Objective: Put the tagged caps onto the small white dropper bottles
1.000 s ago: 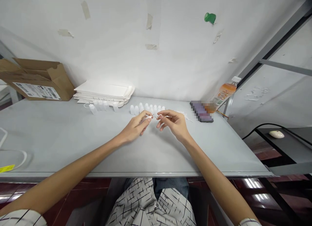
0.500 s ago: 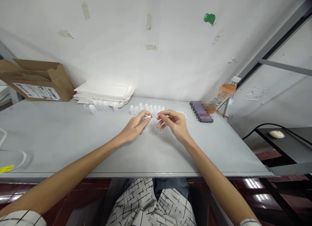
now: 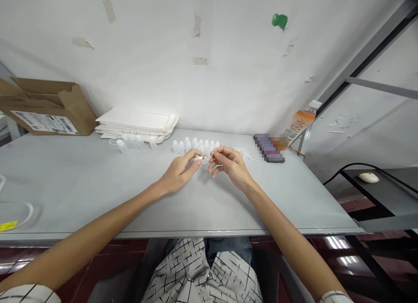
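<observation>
My left hand (image 3: 183, 170) is closed in a pinch on a small white plastic piece (image 3: 198, 158); a thin dark point sticks out of it toward the right. Just across from it, the thumb and forefinger of my right hand (image 3: 230, 163) are pinched together at the end of a thin white strand (image 3: 205, 161) that curves between the hands. Its other fingers are loosely curled. Behind my hands stands a row of small translucent white bottles (image 3: 187, 145). Beyond my right hand lies a loose pile of thin white strands (image 3: 243, 153).
More small white bottles (image 3: 130, 142) stand at the left, before a stack of white sheets (image 3: 137, 122). An open cardboard box (image 3: 48, 107) is at the far left. A phone (image 3: 269, 148) and an orange drink bottle (image 3: 297, 126) are at the right of the grey table (image 3: 209, 207).
The white strand now shows as a curve between my hands. My right fingers have shifted slightly left; my left hand keeps its grip. The camera view has moved a little.
</observation>
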A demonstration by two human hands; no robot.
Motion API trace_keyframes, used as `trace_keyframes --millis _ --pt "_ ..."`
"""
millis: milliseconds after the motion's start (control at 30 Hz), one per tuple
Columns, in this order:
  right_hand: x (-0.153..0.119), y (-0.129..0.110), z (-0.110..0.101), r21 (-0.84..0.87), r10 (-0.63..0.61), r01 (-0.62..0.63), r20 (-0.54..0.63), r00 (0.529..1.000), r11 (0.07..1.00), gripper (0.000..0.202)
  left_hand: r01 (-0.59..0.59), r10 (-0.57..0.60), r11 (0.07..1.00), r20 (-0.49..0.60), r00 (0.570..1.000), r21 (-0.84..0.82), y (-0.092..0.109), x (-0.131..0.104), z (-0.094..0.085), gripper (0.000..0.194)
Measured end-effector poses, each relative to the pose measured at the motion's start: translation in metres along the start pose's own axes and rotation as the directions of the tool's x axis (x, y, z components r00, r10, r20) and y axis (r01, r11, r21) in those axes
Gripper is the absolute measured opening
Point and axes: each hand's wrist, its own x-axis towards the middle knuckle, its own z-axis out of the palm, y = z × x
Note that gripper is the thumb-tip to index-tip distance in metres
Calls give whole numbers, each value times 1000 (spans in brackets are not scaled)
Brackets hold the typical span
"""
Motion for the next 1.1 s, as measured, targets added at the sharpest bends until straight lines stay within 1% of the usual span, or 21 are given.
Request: trace_keyframes --millis 200,367,867,1100 --pt "-2 1 3 -12 20 -20 57 998 1000 32 -61 62 997 -16 998 56 0 -1 2 29" --pt "-2 2 4 -31 14 -11 101 995 999 30 -84 84 992 3 996 89 1 0 4 26" --pt "-3 1 5 -29 24 -21 107 994 999 29 -73 74 993 -1 997 88 2 0 4 29" --pt "-3 1 5 -16 20 -18 103 995 1000 28 -68 66 992 24 998 105 2 -1 3 29"
